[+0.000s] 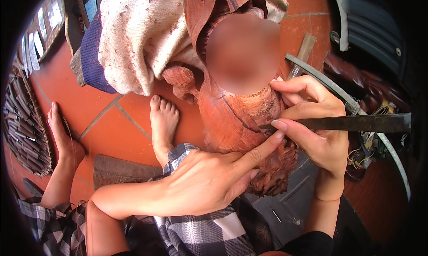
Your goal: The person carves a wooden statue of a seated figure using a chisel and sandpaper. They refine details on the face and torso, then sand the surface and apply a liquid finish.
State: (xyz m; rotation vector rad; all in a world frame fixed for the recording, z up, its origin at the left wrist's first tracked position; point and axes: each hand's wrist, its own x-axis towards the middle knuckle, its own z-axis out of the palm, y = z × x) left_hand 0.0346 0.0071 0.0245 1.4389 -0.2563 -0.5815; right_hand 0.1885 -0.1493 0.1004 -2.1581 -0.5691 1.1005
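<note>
A reddish-brown wood carving of a figure (229, 131), with draped folds and a beaded necklace line, leans before me; its upper middle is blurred out. My right hand (323, 133) grips a flat dark metal carving chisel (370, 123) between thumb and fingers. The chisel's tip meets the carved surface below the necklace line. From the left, my left hand (205, 180) lies across the lower carving, fingers stretched out, its index fingertip beside the chisel's tip and my right thumb. Rough, knobbly wood shows under the left fingers.
At the far left, a woven basket (43, 122) holds several chisels. A cream cloth (133, 42) lies behind the carving on the orange tiled floor (107, 122). Two bare feet and a wooden block (120, 169) are nearby. Cords (379, 144) and a dark ribbed object (374, 28) sit at right.
</note>
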